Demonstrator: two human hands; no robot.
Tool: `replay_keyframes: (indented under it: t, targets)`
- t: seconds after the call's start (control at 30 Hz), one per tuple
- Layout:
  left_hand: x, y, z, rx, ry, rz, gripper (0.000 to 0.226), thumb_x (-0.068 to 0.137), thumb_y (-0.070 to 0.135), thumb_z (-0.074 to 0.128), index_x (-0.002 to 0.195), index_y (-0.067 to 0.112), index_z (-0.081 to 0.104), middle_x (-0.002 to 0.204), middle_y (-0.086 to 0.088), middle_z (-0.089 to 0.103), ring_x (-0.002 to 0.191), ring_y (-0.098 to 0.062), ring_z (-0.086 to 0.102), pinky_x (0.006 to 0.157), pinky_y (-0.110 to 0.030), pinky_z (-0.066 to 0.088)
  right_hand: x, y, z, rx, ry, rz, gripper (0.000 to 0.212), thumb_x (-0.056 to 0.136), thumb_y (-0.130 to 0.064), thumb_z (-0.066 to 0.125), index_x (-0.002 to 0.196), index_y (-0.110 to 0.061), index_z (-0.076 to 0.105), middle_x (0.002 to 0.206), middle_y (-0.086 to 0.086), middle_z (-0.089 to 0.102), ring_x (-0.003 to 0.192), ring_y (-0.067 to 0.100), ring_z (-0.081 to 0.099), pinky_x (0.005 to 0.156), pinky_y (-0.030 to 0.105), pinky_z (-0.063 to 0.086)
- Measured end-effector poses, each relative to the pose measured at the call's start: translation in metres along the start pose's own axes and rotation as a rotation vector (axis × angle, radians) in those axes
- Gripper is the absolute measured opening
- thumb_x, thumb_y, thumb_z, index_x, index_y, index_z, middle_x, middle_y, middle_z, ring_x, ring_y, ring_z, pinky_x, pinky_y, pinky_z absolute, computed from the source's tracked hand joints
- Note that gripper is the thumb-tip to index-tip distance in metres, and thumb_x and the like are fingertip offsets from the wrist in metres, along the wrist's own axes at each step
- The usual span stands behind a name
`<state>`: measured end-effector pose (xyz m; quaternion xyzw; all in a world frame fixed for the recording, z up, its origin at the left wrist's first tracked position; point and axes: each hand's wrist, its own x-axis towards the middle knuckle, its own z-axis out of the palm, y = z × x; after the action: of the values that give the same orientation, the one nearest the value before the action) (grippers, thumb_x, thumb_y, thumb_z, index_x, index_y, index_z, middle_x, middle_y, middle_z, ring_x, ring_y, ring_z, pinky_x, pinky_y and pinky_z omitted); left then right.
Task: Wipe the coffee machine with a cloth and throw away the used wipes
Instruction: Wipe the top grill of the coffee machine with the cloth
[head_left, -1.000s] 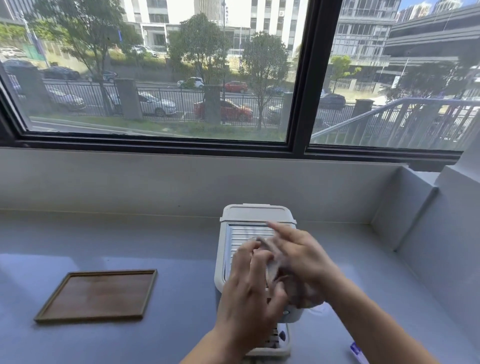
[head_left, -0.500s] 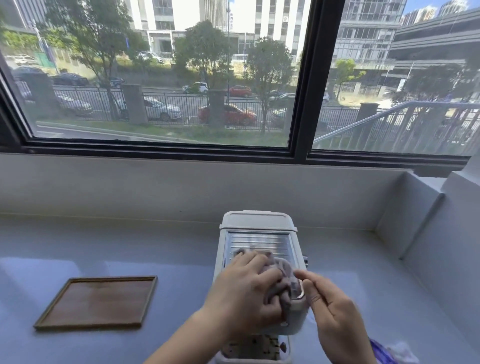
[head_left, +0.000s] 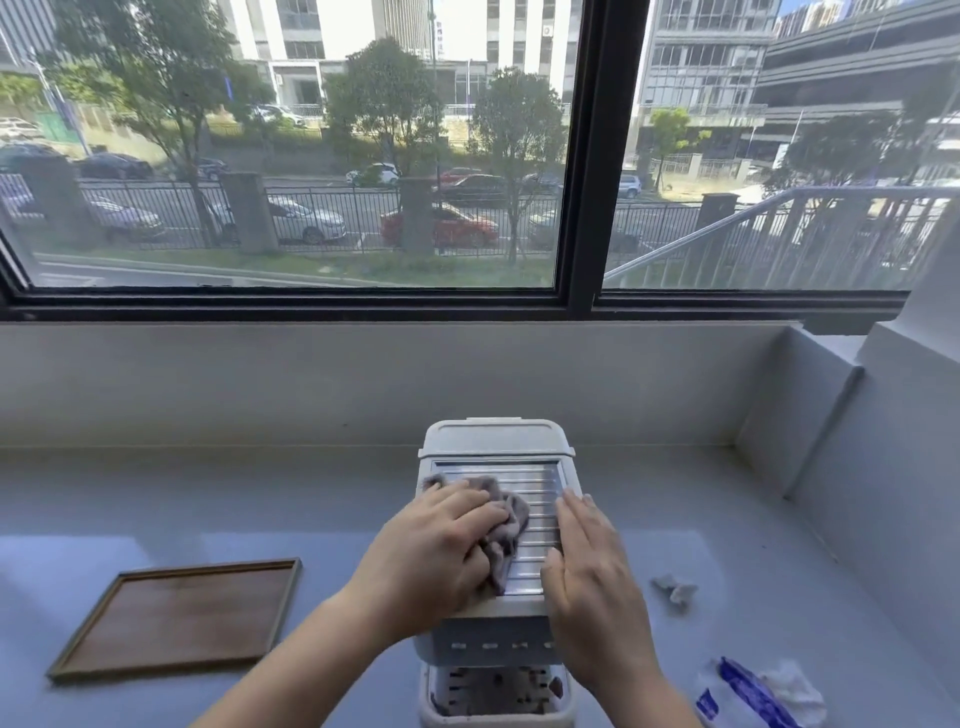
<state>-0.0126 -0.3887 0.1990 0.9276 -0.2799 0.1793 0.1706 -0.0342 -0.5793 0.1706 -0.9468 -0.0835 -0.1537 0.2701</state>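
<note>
Two hands on ribbed top of coffee machine (head_left: 496, 439), left hand (head_left: 436, 553) clutching grey cloth (head_left: 508, 522), right hand (head_left: 589, 569) flat, released, on right edge, crumpled wipe (head_left: 675, 591) on counter (head_left: 260, 493) nearby

Bright daylight, wide-angle bend
Daylight comes through the window (head_left: 311, 156) from outside and lays a pale sheen on the grey bench (head_left: 171, 499); the dark frame (head_left: 587, 156) curves toward the edges, and the bottom corners look soft.

A dark-framed window (head_left: 582, 156) spans the back, showing a sunny street (head_left: 358, 240) with trees (head_left: 384, 104), cars (head_left: 441, 226) and buildings (head_left: 706, 52). Below it a pale grey counter (head_left: 208, 499) meets a low white wall (head_left: 260, 379).
</note>
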Motion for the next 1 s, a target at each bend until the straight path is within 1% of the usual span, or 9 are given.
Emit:
replay_keyframes:
  t: [0.07,0.13,0.2,0.3,0.43,0.63,0.8,0.93,1.0]
  targets:
    - [-0.011,-0.011,-0.005,-0.028,0.042,-0.028,0.042,0.079,0.023,0.046,0.115,0.020,0.068,0.122,0.001,0.067,0.119,-0.015,0.051,0.103,-0.024,0.034,0.001,0.002,0.000,0.009,-0.020,-0.029,0.052,0.102,-0.023,0.030,0.153,-0.012,0.025,0.162,-0.001,0.019,0.150,0.011,0.006,0.115,0.012,-0.005]
    - [0.003,-0.015,-0.005,-0.018,0.028,-0.084,0.044,0.081,0.027,0.042,0.114,0.018,0.069,0.120,-0.002,0.067,0.117,-0.019,0.053,0.102,-0.027,0.035,0.001,0.002,0.001,-0.012,-0.019,-0.043,0.052,0.104,-0.027,0.032,0.153,-0.014,0.027,0.163,-0.002,0.018,0.150,0.012,0.005,0.114,0.013,-0.004]
    - [0.028,-0.010,0.002,0.026,-0.035,-0.138,0.050,0.082,0.034,0.034,0.116,0.019,0.068,0.125,-0.001,0.064,0.122,-0.023,0.053,0.105,-0.034,0.033,0.001,0.001,-0.001,-0.057,-0.023,-0.042,0.051,0.102,-0.029,0.034,0.151,-0.014,0.031,0.162,0.000,0.022,0.151,0.014,0.010,0.116,0.016,0.001]
    - [0.057,-0.007,0.018,0.108,-0.115,-0.167,0.050,0.085,0.040,0.033,0.124,0.030,0.062,0.138,0.006,0.054,0.134,-0.015,0.041,0.112,-0.041,0.027,0.007,0.000,-0.002,-0.111,0.004,-0.025,0.054,0.096,-0.031,0.041,0.146,-0.012,0.042,0.157,0.002,0.034,0.148,0.016,0.023,0.117,0.023,0.019]
    - [0.056,-0.013,0.013,0.106,-0.132,-0.142,0.041,0.089,0.034,0.045,0.127,0.029,0.059,0.144,0.006,0.050,0.139,-0.011,0.034,0.116,-0.034,0.022,0.007,-0.004,-0.003,-0.105,0.000,-0.011,0.053,0.091,-0.027,0.045,0.141,-0.010,0.049,0.154,0.004,0.041,0.146,0.018,0.029,0.117,0.025,0.023]
    - [-0.018,-0.011,-0.011,0.033,-0.061,0.032,0.047,0.081,0.030,0.044,0.124,0.026,0.065,0.139,0.002,0.059,0.134,-0.017,0.046,0.114,-0.032,0.034,0.003,-0.001,0.003,0.017,0.037,0.010,0.056,0.092,-0.026,0.030,0.144,-0.009,0.046,0.156,0.003,0.036,0.148,0.016,0.022,0.116,0.017,0.009]
    - [0.054,0.010,0.016,0.022,-0.212,-0.035,0.048,0.096,0.037,0.039,0.142,0.029,0.051,0.157,0.004,0.037,0.147,-0.011,0.024,0.122,-0.036,0.012,0.005,0.001,0.002,0.053,0.063,0.023,0.053,0.098,-0.023,0.027,0.147,-0.013,0.042,0.156,-0.002,0.036,0.148,0.012,0.021,0.116,0.013,0.006]
    - [0.072,-0.014,0.026,0.128,-0.098,-0.115,0.053,0.086,0.037,0.025,0.118,0.021,0.064,0.132,-0.002,0.060,0.127,-0.025,0.048,0.112,-0.040,0.028,0.003,0.001,0.003,0.041,0.057,0.017,0.046,0.100,-0.012,0.039,0.146,-0.011,0.043,0.155,-0.002,0.038,0.147,0.011,0.023,0.118,0.017,0.013]
    - [0.065,-0.041,0.022,0.118,0.019,-0.258,0.051,0.081,0.032,0.023,0.106,0.016,0.065,0.119,-0.004,0.064,0.114,-0.029,0.054,0.106,-0.041,0.035,0.002,0.002,0.004,0.031,0.057,0.020,0.045,0.100,-0.012,0.040,0.145,-0.009,0.045,0.154,0.000,0.039,0.147,0.012,0.024,0.118,0.019,0.014]
